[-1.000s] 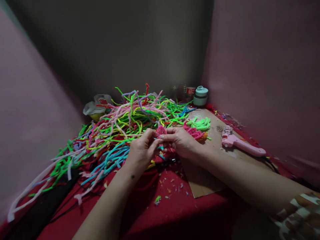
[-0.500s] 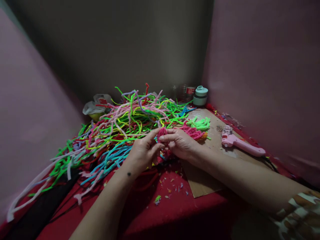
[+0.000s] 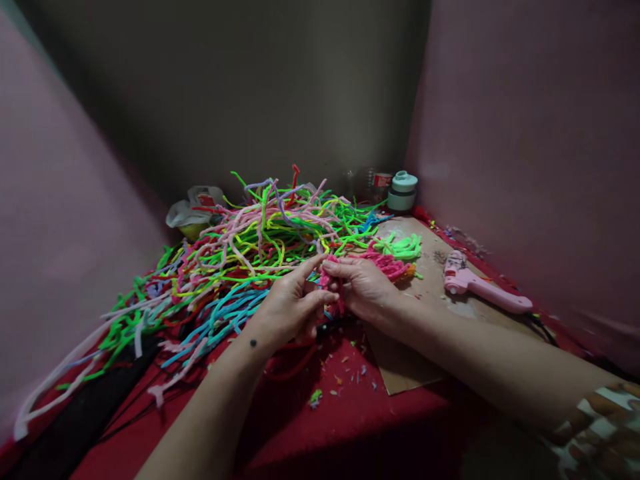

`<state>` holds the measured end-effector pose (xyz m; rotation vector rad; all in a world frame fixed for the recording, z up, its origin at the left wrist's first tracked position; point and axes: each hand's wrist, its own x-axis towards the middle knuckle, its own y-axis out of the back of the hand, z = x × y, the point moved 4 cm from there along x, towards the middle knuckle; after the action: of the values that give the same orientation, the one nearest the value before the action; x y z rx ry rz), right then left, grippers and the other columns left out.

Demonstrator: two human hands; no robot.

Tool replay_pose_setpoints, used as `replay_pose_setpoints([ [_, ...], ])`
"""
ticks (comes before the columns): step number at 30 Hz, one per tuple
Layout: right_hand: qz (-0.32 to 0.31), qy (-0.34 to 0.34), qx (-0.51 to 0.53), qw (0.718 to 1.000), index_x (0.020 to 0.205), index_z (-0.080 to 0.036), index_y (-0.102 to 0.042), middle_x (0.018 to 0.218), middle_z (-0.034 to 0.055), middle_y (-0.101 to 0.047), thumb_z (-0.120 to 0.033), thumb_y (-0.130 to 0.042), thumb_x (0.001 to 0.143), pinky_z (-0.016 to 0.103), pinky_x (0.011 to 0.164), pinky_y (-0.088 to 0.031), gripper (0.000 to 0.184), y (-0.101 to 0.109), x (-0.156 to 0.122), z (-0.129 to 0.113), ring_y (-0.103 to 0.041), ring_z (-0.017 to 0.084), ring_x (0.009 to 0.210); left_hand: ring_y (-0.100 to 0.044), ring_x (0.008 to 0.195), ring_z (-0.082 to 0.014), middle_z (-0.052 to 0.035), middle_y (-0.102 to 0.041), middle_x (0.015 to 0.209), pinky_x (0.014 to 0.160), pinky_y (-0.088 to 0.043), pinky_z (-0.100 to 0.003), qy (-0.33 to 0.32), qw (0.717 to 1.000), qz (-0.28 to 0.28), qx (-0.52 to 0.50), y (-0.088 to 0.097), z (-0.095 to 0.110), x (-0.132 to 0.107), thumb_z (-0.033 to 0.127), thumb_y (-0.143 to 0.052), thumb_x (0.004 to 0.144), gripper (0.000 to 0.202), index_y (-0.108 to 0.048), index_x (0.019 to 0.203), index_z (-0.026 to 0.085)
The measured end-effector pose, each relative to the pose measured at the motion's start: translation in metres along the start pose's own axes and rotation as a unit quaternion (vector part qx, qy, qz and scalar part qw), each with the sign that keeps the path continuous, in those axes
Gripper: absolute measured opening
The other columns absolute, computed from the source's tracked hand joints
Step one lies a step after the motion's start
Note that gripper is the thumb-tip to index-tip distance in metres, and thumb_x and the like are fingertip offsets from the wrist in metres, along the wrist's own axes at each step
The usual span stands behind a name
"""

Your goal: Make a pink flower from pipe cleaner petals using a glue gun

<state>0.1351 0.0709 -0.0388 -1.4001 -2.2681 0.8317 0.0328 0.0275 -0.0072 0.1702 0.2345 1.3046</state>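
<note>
Holding pink piece (image 3: 326,281); both hands (image 3: 367,288)

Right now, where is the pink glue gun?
In the head view, the pink glue gun lies on the brown board, right of the right hand.

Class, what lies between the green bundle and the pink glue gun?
In the head view, a small dark patch shows on the brown board between them, too blurred to identify.
</note>
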Motion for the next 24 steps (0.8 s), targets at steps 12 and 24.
replay_pose_setpoints([
  [12, -0.005, 0.048, -0.095, 0.994, 0.059, -0.013, -0.055, 0.047, -0.0049, -0.049, -0.029, -0.072, 0.063, 0.021, 0.040, -0.036, 0.023, -0.003, -0.001, -0.012, -0.044, 0.006, 0.040, -0.052, 0.038, -0.0084, 0.0002, -0.060, 0.061, 0.029, -0.038, -0.016, 0.042, 0.992, -0.002, -0.119, 0.005, -0.005, 0.002, 0.033, -0.063, 0.073, 0.022, -0.053, 0.078, 0.014],
  [24, -0.001, 0.065, -0.178, 0.982, 0.057, -0.013, -0.054, 0.048, -0.0040, -0.050, -0.021, -0.066, 0.063, 0.020, 0.042, -0.032, 0.015, -0.003, -0.002, -0.012, -0.042, 0.005, 0.041, -0.044, 0.031, -0.0068, 0.0052, -0.055, 0.050, 0.028, -0.031, -0.015, 0.034, 0.995, 0.044, -0.081, 0.001, -0.002, 0.002, 0.026, -0.059, 0.073, 0.016, -0.047, 0.077, 0.017],
])
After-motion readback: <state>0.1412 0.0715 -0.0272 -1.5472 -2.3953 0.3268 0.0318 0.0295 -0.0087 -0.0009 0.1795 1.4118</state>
